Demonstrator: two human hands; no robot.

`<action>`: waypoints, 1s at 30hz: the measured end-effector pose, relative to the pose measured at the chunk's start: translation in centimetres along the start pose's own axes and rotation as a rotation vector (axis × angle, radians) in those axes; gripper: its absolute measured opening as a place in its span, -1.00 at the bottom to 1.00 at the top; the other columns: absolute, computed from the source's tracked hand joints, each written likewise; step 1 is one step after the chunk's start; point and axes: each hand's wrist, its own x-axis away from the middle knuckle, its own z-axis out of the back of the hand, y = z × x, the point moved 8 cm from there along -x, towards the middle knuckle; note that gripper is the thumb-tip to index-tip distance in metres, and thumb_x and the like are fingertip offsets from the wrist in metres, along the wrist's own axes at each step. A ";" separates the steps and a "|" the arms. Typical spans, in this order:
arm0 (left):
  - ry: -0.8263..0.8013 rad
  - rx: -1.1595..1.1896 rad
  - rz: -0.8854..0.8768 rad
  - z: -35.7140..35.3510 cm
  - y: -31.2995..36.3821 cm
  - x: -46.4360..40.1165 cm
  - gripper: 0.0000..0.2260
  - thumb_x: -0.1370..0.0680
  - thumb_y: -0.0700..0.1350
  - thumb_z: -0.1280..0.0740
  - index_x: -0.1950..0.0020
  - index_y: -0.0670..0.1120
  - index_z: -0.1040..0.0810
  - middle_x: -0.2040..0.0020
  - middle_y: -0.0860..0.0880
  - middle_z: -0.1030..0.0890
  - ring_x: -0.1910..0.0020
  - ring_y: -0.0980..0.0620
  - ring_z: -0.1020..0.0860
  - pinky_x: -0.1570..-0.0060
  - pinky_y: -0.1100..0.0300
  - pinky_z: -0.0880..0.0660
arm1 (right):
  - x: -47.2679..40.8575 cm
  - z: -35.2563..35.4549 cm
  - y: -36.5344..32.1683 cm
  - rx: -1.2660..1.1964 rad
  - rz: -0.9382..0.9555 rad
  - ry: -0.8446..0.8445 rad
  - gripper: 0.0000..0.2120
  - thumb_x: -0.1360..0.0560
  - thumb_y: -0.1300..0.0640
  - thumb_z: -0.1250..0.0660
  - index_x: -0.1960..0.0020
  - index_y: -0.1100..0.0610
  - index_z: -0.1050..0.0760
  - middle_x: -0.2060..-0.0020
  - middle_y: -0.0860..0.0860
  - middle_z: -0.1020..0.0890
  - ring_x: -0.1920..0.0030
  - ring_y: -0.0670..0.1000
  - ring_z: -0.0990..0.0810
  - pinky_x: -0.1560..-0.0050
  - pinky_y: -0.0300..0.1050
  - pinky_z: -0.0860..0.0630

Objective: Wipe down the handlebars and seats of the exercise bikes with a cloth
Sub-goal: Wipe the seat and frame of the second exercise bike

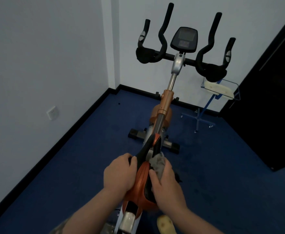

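Head view, seat: the orange-and-black padded bike saddle sits low in the middle, directly between the two hands; it belongs to the orange-framed exercise bike standing on the blue carpet floor.
Head view, long axis: the saddle runs away from the person, its narrow nose pointing up the frame toward the black foam-wrapped handlebars, which are well apart from both hands, beyond the seat.
Head view, cloth: a crumpled grey cloth lies against the saddle's right flank, bunched under the right fingers.
Head view, left hand: the left hand grasps the saddle's left edge, fingers curled over the rim, seemingly steadying it.
Head view, right hand: the right hand clutches the cloth and presses it to the seat's right side, thumb lying on the orange top.
Head view, nearer hand: both touch the seat; the right one carries the wiping.
Judgement: the seat is mid-wipe; the next stroke probably follows the long axis toward the nose.
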 end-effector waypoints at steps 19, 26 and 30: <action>0.004 -0.009 0.052 -0.2 -0.5 0.0 -0.73 -0.62 0.15 -0.08 0.06 0.12 -0.53 0.13 0.14 -0.57 0.18 0.20 -0.51 0.18 0.19 -0.45 | -6.0 -1.1 -3.8 0.087 0.092 0.077 -0.22 -0.58 -0.26 -0.04 -0.58 0.11 0.25 -0.56 0.08 0.05 -0.52 0.10 -0.08 -0.41 0.02 -0.31; 0.025 0.004 0.094 0.1 -0.5 0.2 -0.75 -0.61 0.16 -0.10 -0.02 0.16 -0.55 0.05 0.21 -0.58 0.05 0.23 -0.52 0.04 0.19 -0.46 | -15.0 -0.4 -3.4 0.058 0.071 0.152 -0.56 -0.62 -0.16 -0.07 -0.40 0.05 -0.32 -0.34 0.08 -0.40 -0.26 0.11 -0.44 -0.18 0.07 -0.49; 0.044 0.018 0.112 0.4 -0.5 0.5 -0.78 -0.60 0.15 -0.14 -0.03 0.17 -0.56 0.02 0.25 -0.57 0.02 0.23 -0.51 0.02 0.21 -0.44 | -17.8 -0.6 -3.6 0.011 0.111 -0.071 -0.73 -0.59 -0.08 -0.11 -0.01 0.01 -0.54 0.02 0.03 -0.60 0.10 0.03 -0.53 0.07 -0.05 -0.51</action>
